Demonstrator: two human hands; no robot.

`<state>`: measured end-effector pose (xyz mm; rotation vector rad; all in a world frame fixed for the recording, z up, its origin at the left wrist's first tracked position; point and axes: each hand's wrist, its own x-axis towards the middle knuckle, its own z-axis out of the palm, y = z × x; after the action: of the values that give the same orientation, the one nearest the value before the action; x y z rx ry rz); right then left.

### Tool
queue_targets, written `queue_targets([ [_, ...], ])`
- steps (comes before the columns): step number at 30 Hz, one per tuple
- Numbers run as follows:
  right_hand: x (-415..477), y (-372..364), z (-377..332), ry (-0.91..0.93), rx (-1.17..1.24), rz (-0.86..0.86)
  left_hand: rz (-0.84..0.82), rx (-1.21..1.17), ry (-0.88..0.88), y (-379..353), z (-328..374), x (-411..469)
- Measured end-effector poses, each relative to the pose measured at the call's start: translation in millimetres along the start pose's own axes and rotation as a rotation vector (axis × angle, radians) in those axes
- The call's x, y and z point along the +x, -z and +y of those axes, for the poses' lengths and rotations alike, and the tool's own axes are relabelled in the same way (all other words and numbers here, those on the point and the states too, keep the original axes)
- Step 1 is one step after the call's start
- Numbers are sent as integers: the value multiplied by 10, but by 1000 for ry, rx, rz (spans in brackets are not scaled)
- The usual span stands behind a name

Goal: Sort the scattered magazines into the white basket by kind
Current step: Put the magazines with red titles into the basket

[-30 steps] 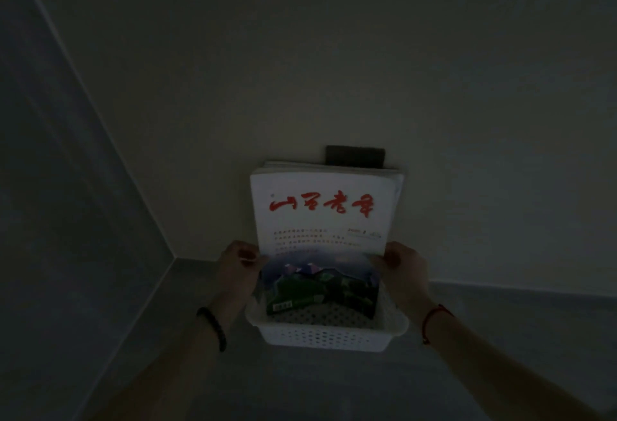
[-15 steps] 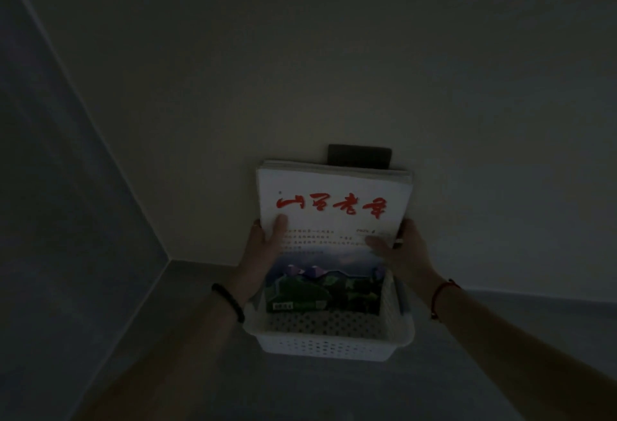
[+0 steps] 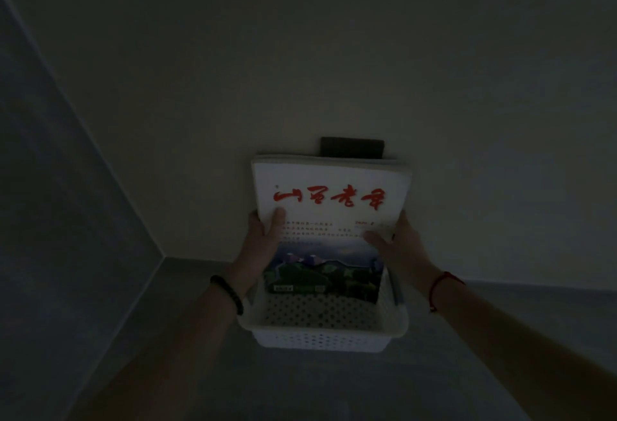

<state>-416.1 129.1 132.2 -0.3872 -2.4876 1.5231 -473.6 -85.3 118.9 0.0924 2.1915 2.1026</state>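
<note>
The white basket (image 3: 322, 337) sat on the dim grey floor (image 3: 300, 384) at about six o'clock from the middle of the view, against a pale wall (image 3: 334, 53); it was a rectangular plastic tub, its sides and bottom pierced with rows of small round holes, its rim smooth and rounded. A stack of magazines (image 3: 330, 183) stood upright in its far half, leaning back toward the wall; the paper looked thin and glossy, the top edges fanned slightly, several sheets showing at twelve o'clock of the front cover. A dark flat rectangle (image 3: 352, 147) showed just above the stack, on the wall or behind it, which of the two could not be told.

The left hand (image 3: 263, 240) reached in from seven o'clock, its thumb laid across the front cover at the nine o'clock edge and its fingers curled behind, gripping the stack; a black beaded bracelet (image 3: 230, 293) circled the wrist. The right hand (image 3: 397, 243) came from five o'clock, thumb pressed on the cover at the three o'clock edge, the fingers wrapped behind the stack and gripping it; a thin red cord (image 3: 440, 283) ringed that wrist.

The cover carried large red brush characters across a white field, too blurred to read surely; small red lines of print lay beneath, illegible; a green and blue landscape picture filled the lower part.
</note>
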Motion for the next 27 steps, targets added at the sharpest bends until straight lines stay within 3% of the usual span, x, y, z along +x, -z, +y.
queue_targets([
  [4,-59,75,56,-84,-113,-72,123,63,-55,-65,58,-111],
  [9,-501,324,332,-145,-37,37,326,195,-34,-72,-15,-430],
  [12,-916,562,552,-119,3,81,341,385,-243,-300,28,-815],
  [15,-1376,879,780,-186,102,128,196,673,-453,-715,-13,-1296],
  [17,-1697,1130,952,-206,131,159,7,676,-505,-1044,-77,-1609],
  [21,-2237,1708,1291,-322,48,193,-272,640,-442,-1761,-303,-2063],
  [27,-2784,2589,1814,-530,-17,299,-535,648,-161,-2773,-610,-2521],
])
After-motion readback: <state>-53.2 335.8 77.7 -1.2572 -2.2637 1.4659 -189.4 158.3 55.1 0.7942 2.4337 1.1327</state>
